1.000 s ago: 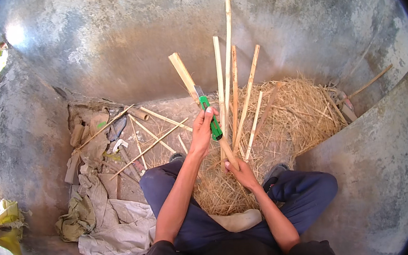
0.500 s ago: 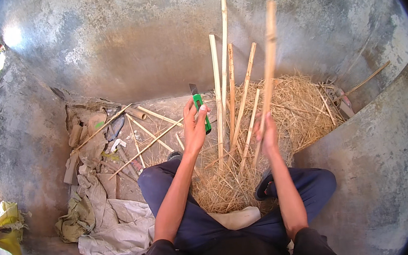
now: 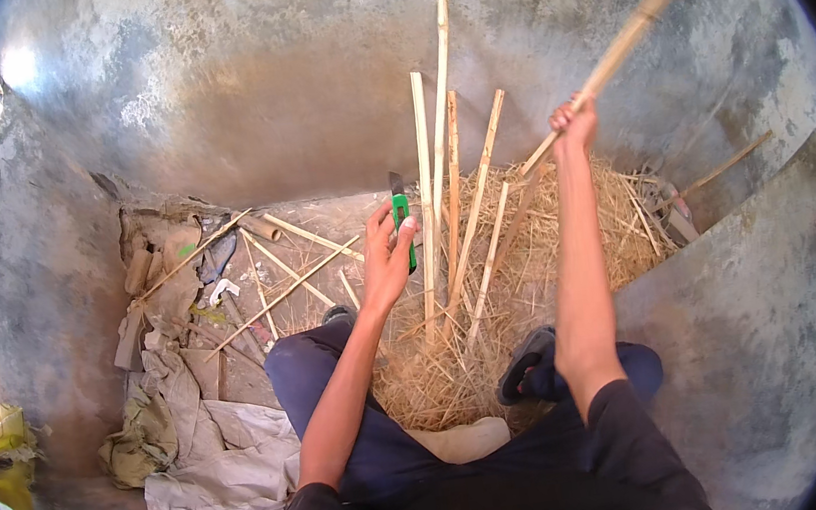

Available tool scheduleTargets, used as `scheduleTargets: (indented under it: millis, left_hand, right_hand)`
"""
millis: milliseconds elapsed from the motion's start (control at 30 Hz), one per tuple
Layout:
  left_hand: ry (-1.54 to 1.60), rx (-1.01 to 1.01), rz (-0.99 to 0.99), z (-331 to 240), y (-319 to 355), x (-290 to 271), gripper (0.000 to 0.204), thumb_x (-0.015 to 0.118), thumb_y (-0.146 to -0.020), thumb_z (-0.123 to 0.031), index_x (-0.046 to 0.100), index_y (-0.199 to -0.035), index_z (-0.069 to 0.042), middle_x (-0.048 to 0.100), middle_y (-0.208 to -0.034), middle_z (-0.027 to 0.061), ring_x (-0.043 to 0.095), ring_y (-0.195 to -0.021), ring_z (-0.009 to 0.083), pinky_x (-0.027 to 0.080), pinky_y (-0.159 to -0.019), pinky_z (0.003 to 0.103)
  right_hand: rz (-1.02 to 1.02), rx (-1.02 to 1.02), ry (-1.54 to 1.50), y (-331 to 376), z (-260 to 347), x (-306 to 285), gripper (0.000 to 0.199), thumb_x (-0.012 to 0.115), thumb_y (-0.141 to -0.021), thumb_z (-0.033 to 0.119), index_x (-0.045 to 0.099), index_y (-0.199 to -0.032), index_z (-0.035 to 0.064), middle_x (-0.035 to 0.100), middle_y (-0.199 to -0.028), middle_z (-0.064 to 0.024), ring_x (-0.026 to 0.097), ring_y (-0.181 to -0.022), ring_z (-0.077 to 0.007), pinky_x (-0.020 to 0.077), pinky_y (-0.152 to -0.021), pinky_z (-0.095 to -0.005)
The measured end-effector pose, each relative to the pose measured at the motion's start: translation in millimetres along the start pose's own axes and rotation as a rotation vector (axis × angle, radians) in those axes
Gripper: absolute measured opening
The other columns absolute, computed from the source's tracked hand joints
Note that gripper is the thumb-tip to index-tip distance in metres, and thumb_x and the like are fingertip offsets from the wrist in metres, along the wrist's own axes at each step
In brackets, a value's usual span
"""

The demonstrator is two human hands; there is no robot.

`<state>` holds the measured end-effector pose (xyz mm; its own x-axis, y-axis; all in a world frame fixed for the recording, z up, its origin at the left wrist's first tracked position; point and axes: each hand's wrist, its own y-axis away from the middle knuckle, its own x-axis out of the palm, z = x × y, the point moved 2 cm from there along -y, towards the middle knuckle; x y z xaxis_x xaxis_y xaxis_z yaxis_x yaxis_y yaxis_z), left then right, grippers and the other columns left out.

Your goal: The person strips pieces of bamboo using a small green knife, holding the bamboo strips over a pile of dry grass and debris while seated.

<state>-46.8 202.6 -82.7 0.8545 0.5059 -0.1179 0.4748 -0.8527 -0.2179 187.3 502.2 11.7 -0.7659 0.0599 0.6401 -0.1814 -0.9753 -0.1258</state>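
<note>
My left hand (image 3: 391, 260) is closed around a green utility knife (image 3: 403, 217), its dark blade out and pointing away from me. In my right hand (image 3: 574, 123), raised at the right, is a pale bamboo stick (image 3: 630, 40). It slants up and to the right, and its far end is blurred. Several split bamboo strips (image 3: 445, 120) stand between my hands, leaning against the far wall. Their lower ends stand in a heap of straw-like shavings (image 3: 600, 218).
Bent grey walls (image 3: 281, 108) enclose the place. More bamboo strips (image 3: 287, 294) lie crossed at the left, near rubble and a short brown tube (image 3: 261, 228). A whitish sack (image 3: 235, 461) lies beside my left leg. One thin stick (image 3: 725, 165) leans at the far right.
My right hand has moved up and to the right, and the bamboo stick has tilted further right. The left hand still holds the knife in nearly the same place.
</note>
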Motion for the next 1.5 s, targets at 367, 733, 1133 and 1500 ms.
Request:
scheduleTargets:
  millis: [367,733,1133,1500]
  left_hand:
    - [-0.092,0.084,0.067,14.8,-0.3,-0.6,0.037,0.058,-0.116,-0.039,0.073,-0.111,-0.006,0.063,-0.131,0.0085,0.057,-0.129,0.0225,0.045,-0.11,0.038]
    - [0.223,-0.169,0.178,12.2,-2.2,-0.1,0.04,0.05,-0.119,-0.044,0.068,-0.115,-0.009,0.072,-0.132,0.0063,0.061,-0.111,0.0181,0.046,-0.106,0.036]
    - [0.427,-0.287,0.22,-8.8,-3.0,-5.1,0.033,0.052,-0.118,-0.043,0.053,-0.112,-0.01,0.055,-0.086,0.0011,0.059,-0.074,0.0132,0.053,-0.068,0.03]
    - [0.092,-0.32,0.376,-69.6,23.0,27.6,0.094,0.065,-0.108,-0.057,0.017,-0.168,-0.004,0.064,-0.118,0.0144,0.065,-0.099,0.0207,0.058,-0.087,0.041]
  right_hand:
    - [-0.156,0.063,-0.399,-13.0,-17.9,-13.3,0.039,0.038,-0.119,0.033,0.052,-0.092,0.0082,0.039,-0.061,0.0034,0.035,-0.047,-0.0088,0.0326,-0.039,-0.0256]
    - [-0.019,0.465,-0.168,12.8,-56.1,-15.8,0.05,0.031,-0.121,0.045,0.047,-0.089,0.0102,0.035,-0.061,0.0042,0.032,-0.048,-0.0105,0.0301,-0.044,-0.0272]
    - [0.165,0.429,0.215,260.0,-52.9,-33.1,0.047,0.031,-0.121,0.047,0.053,-0.101,0.0109,0.044,-0.066,0.0054,0.042,-0.053,-0.0096,0.0394,-0.049,-0.0249]
    - [0.552,0.452,0.284,354.5,-14.1,-60.9,0.034,0.044,-0.121,0.031,0.059,-0.125,0.0012,0.046,-0.078,-0.0003,0.049,-0.07,-0.0116,0.0444,-0.065,-0.0282]
